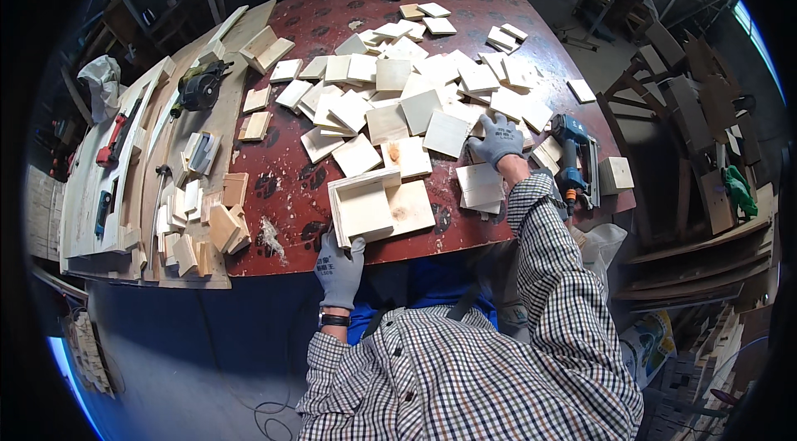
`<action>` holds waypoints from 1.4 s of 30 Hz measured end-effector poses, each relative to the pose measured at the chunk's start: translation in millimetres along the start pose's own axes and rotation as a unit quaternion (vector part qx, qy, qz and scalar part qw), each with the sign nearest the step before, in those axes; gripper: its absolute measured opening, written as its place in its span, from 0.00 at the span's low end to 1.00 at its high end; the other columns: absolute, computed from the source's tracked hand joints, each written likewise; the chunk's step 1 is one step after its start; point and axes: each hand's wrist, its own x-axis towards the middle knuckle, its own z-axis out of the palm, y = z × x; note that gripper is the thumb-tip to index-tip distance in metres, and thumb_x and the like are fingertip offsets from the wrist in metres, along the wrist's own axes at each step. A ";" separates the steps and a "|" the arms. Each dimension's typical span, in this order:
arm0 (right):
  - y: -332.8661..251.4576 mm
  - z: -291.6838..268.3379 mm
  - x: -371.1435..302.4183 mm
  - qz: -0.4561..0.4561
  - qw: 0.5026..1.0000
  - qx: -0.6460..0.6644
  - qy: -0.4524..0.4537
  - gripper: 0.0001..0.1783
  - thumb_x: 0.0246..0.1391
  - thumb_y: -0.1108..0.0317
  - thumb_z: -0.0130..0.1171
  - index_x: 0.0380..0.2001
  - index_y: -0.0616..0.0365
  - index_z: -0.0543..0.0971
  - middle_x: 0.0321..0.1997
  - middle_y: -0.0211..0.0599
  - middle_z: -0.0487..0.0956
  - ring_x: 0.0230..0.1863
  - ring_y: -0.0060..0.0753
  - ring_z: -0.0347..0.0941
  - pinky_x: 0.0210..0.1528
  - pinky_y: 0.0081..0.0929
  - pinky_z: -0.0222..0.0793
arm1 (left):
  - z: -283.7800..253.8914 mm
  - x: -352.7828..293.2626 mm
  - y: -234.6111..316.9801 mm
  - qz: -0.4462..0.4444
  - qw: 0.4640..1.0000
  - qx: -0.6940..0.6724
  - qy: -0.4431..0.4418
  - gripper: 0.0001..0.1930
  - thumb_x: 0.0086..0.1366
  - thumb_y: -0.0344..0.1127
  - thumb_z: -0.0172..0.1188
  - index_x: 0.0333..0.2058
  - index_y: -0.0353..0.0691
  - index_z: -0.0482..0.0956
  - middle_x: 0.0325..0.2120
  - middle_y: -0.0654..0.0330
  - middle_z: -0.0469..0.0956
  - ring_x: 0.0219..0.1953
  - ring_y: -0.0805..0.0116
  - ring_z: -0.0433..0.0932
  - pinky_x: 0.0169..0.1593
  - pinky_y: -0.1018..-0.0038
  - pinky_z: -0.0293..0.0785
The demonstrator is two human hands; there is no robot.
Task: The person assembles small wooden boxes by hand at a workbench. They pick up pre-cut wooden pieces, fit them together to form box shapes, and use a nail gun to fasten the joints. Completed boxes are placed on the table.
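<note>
My left hand (339,272), in a grey glove, grips the near left corner of a partly assembled wooden box (366,218) at the table's front edge. Two raised sides of this box show, at its left and its far side. Partly behind its right side lies a flat wooden board (412,207). My right hand (501,141), also gloved in grey, reaches over the near right part of a heap of pale square wooden pieces (419,106). Its fingers are spread and touch or hover over the pieces; contact is hard to tell. A blue nail gun (569,151) lies right of that hand.
The red-brown table (286,184) has a dark spotted pattern. On the left, long boards (199,51) carry a black tool (202,88), a red tool (110,141) and several small wood blocks (187,213). A wood block (615,175) stands by the right edge. Cables lie on the floor.
</note>
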 end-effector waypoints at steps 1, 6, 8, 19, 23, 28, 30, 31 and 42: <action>-7.1 -0.2 1.2 0.017 1.000 -0.001 -0.004 0.43 0.54 0.36 0.65 0.70 0.39 0.70 0.69 0.47 0.70 0.67 0.51 0.72 0.64 0.51 0.70 | -2.5 -1.0 0.1 -0.011 1.000 0.005 -0.014 0.29 0.69 0.57 0.62 0.58 0.40 0.76 0.49 0.48 0.79 0.46 0.43 0.82 0.45 0.53 0.80; -33.3 -11.8 7.2 0.065 0.998 0.016 -0.010 0.46 0.55 0.36 0.65 0.70 0.48 0.66 0.67 0.52 0.72 0.66 0.55 0.73 0.62 0.52 0.73 | -7.7 -6.3 -3.1 -0.029 0.999 -0.012 0.017 0.29 0.68 0.58 0.62 0.55 0.40 0.78 0.48 0.47 0.79 0.45 0.44 0.83 0.44 0.53 0.81; -17.2 -2.9 18.2 0.045 0.999 -0.009 -0.022 0.48 0.55 0.34 0.63 0.71 0.48 0.63 0.67 0.53 0.73 0.66 0.58 0.73 0.62 0.53 0.73 | -4.4 -1.2 -2.9 -0.028 0.999 -0.006 -0.033 0.29 0.68 0.59 0.61 0.57 0.43 0.75 0.51 0.46 0.77 0.49 0.43 0.82 0.46 0.52 0.81; -24.6 5.6 34.5 0.125 0.984 0.127 0.026 0.65 0.36 0.45 0.82 0.75 0.52 0.60 0.64 0.69 0.73 0.63 0.64 0.75 0.63 0.49 0.73 | -1.6 -11.5 -11.8 -0.041 0.999 0.010 -0.016 0.30 0.69 0.63 0.58 0.56 0.43 0.73 0.52 0.45 0.76 0.52 0.44 0.80 0.48 0.50 0.80; 25.1 43.4 70.0 0.014 0.940 0.307 0.147 0.61 0.37 0.58 0.83 0.74 0.59 0.62 0.64 0.63 0.77 0.64 0.58 0.76 0.66 0.42 0.71 | -3.6 -2.9 2.2 -0.039 0.999 0.000 -0.024 0.28 0.69 0.59 0.60 0.54 0.41 0.75 0.50 0.46 0.77 0.48 0.43 0.82 0.47 0.51 0.81; 12.2 27.0 50.3 -0.040 0.873 0.434 0.219 0.40 0.44 0.70 0.69 0.65 0.56 0.76 0.54 0.55 0.81 0.51 0.53 0.81 0.59 0.39 0.76 | 0.6 -3.5 -7.4 -0.003 1.000 -0.018 0.014 0.28 0.68 0.57 0.61 0.55 0.40 0.75 0.46 0.47 0.77 0.45 0.43 0.82 0.43 0.51 0.80; 9.2 10.4 25.6 -0.012 0.825 0.508 0.248 0.37 0.47 0.71 0.71 0.64 0.59 0.76 0.56 0.53 0.80 0.55 0.47 0.80 0.57 0.36 0.77 | -3.1 -3.6 -5.9 0.007 0.999 -0.013 0.028 0.27 0.68 0.56 0.62 0.55 0.40 0.75 0.46 0.48 0.77 0.44 0.44 0.82 0.43 0.52 0.80; 22.8 12.4 18.2 -0.017 0.806 0.519 0.283 0.35 0.51 0.74 0.71 0.64 0.62 0.75 0.56 0.50 0.81 0.51 0.40 0.82 0.53 0.31 0.78 | -0.6 -3.2 -1.7 0.011 0.999 -0.012 0.027 0.27 0.68 0.55 0.63 0.55 0.40 0.75 0.46 0.49 0.77 0.44 0.44 0.82 0.43 0.53 0.80; -13.8 -28.6 -112.7 0.034 0.555 0.831 0.025 0.28 0.65 0.65 0.66 0.66 0.60 0.74 0.45 0.29 0.83 0.42 0.22 0.80 0.43 0.25 0.80 | -1.9 -2.8 -3.0 0.001 1.000 -0.015 0.000 0.27 0.68 0.57 0.62 0.55 0.40 0.77 0.47 0.50 0.78 0.44 0.44 0.82 0.43 0.53 0.80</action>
